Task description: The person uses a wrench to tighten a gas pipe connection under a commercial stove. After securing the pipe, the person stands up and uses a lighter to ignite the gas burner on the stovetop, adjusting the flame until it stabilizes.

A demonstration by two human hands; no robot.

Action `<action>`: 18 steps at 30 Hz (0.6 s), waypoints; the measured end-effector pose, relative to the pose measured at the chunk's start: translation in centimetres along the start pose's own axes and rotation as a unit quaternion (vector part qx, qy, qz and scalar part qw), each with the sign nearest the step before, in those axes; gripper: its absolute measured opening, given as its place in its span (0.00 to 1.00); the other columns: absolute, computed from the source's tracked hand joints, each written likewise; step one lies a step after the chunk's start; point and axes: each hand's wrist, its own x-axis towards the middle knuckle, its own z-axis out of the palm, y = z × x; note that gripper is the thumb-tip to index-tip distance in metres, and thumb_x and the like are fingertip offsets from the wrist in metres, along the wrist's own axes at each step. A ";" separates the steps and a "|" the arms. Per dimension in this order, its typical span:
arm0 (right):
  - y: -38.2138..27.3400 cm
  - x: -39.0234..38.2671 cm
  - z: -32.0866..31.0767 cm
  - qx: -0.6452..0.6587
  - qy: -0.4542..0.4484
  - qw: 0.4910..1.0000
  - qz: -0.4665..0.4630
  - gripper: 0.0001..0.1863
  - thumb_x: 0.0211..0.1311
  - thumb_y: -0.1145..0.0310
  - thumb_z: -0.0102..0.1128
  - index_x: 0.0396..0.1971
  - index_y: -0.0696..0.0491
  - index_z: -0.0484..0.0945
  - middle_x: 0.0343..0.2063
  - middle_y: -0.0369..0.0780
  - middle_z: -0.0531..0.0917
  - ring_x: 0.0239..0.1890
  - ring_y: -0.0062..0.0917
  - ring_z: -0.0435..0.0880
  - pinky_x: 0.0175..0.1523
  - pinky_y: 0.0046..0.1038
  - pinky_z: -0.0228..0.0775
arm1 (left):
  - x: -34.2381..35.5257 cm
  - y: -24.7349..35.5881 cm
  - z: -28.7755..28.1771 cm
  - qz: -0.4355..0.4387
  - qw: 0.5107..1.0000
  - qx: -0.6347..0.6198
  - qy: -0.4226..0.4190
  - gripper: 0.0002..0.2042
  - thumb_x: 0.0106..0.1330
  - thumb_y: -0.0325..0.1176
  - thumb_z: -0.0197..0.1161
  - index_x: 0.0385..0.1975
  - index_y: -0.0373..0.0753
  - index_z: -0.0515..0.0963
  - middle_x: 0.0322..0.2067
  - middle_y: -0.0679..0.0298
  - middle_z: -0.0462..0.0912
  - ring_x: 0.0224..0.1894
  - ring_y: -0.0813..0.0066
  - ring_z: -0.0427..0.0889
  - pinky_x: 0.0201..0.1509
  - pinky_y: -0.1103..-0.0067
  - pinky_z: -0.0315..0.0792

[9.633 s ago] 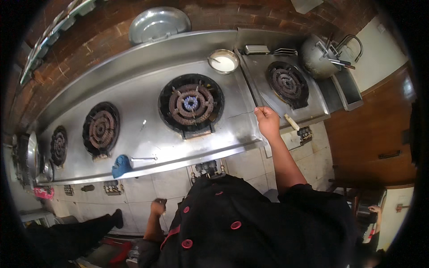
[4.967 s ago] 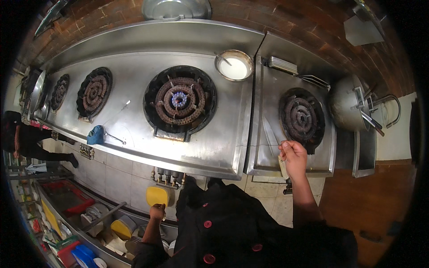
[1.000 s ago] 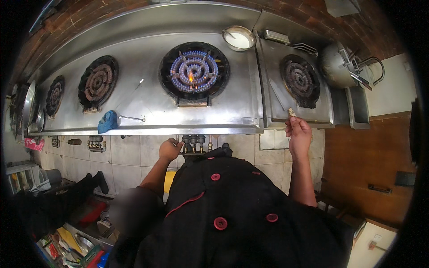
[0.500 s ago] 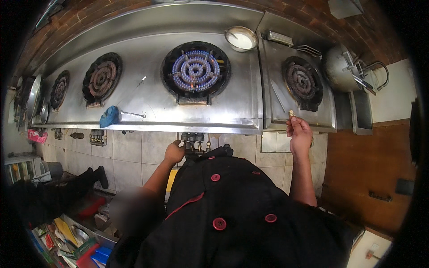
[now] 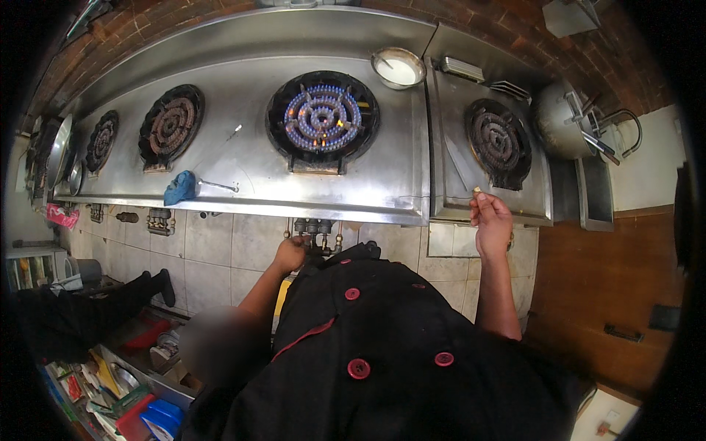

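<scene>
Nearest was my black jacket (image 5: 412,316), its front close to the desk edge; I judged it best to lean no farther in over the fire.

Left grip (image 5: 290,253): low, fingers curled at the left end of the gas valves (image 5: 312,226), below the front lip of the desk (image 5: 382,200). Whether it was clenched on a knob I could not tell, since the fingertips were hidden. Sound method, in my judgement: small turns, wrist relaxed, eyes on the fire rather than on the knob.

Right grip (image 5: 493,219): thumb and forefinger pinched what looked like a thin dark wire (image 5: 441,196), which ran leftward just above the front lip, well apart from the fire. A light pinch probably sufficed. Knife (image 5: 457,163) lay just beyond, its pale handle partly behind my fingers; contact uncertain. I judged that the handle deserved care, being easy to knock.

Farther in: lit burner (image 5: 322,103), its flames (image 5: 334,146) in blue rings with orange flecks. Those flecks seemed the sign to watch while adjusting; an even blue would be the better reading.

Farthest: metal bowl (image 5: 397,85) of white liquid (image 5: 401,72), near the back panel, clear of the fire.
</scene>
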 end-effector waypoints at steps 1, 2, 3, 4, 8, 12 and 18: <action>0.1 0.1 0.0 0.004 0.001 1.000 0.005 0.10 0.62 0.67 0.56 0.33 0.59 0.78 0.25 0.36 0.81 0.21 0.14 0.72 0.24 0.16 0.62 | 0.3 -1.2 0.3 0.076 0.997 0.023 -0.015 0.16 0.53 0.29 0.54 0.42 0.35 0.79 0.43 0.47 0.79 0.36 0.60 0.82 0.38 0.76 0.76; 0.2 0.1 0.0 0.001 -0.002 1.000 0.002 0.10 0.62 0.67 0.57 0.33 0.59 0.78 0.25 0.36 0.81 0.21 0.14 0.72 0.24 0.16 0.62 | 0.6 -2.1 0.8 0.043 0.997 0.063 0.023 0.16 0.52 0.28 0.54 0.41 0.36 0.80 0.46 0.48 0.77 0.38 0.59 0.82 0.40 0.76 0.75; 0.2 0.2 -0.1 -0.002 -0.004 1.000 -0.002 0.10 0.62 0.67 0.57 0.33 0.59 0.78 0.25 0.36 0.81 0.21 0.14 0.72 0.24 0.16 0.62 | 0.9 -2.9 1.2 0.010 0.993 0.103 0.060 0.15 0.52 0.28 0.54 0.40 0.38 0.80 0.49 0.48 0.76 0.40 0.58 0.81 0.42 0.76 0.75; 0.2 0.3 -0.2 -0.005 -0.006 1.000 -0.006 0.09 0.62 0.67 0.57 0.33 0.59 0.78 0.25 0.36 0.81 0.21 0.14 0.72 0.24 0.16 0.62 | 0.9 -3.0 1.3 0.003 0.991 0.120 0.067 0.16 0.52 0.29 0.54 0.41 0.37 0.80 0.49 0.48 0.75 0.42 0.58 0.80 0.45 0.76 0.74; 0.1 0.3 0.2 -0.011 -0.001 1.000 -0.006 0.10 0.63 0.67 0.56 0.33 0.59 0.78 0.25 0.36 0.81 0.21 0.13 0.72 0.24 0.16 0.62 | 0.6 -3.3 1.0 0.069 0.986 0.150 0.028 0.21 0.55 0.33 0.55 0.48 0.28 0.73 0.45 0.45 0.77 0.48 0.56 0.78 0.52 0.73 0.70; 0.4 0.3 -0.3 -0.008 0.011 1.000 -0.004 0.10 0.63 0.67 0.56 0.33 0.59 0.77 0.25 0.36 0.80 0.21 0.14 0.72 0.25 0.16 0.61 | -0.9 -0.8 -0.9 -0.006 0.999 0.003 0.054 0.23 0.55 0.32 0.55 0.50 0.24 0.70 0.47 0.42 0.76 0.49 0.56 0.78 0.53 0.75 0.69; -0.2 0.5 0.6 -0.001 -0.004 1.000 0.000 0.10 0.63 0.67 0.56 0.33 0.59 0.77 0.25 0.36 0.80 0.21 0.14 0.71 0.24 0.15 0.61 | 0.4 -3.1 1.2 -0.080 0.992 -0.086 0.042 0.24 0.55 0.31 0.55 0.51 0.22 0.68 0.44 0.42 0.78 0.44 0.60 0.80 0.48 0.78 0.71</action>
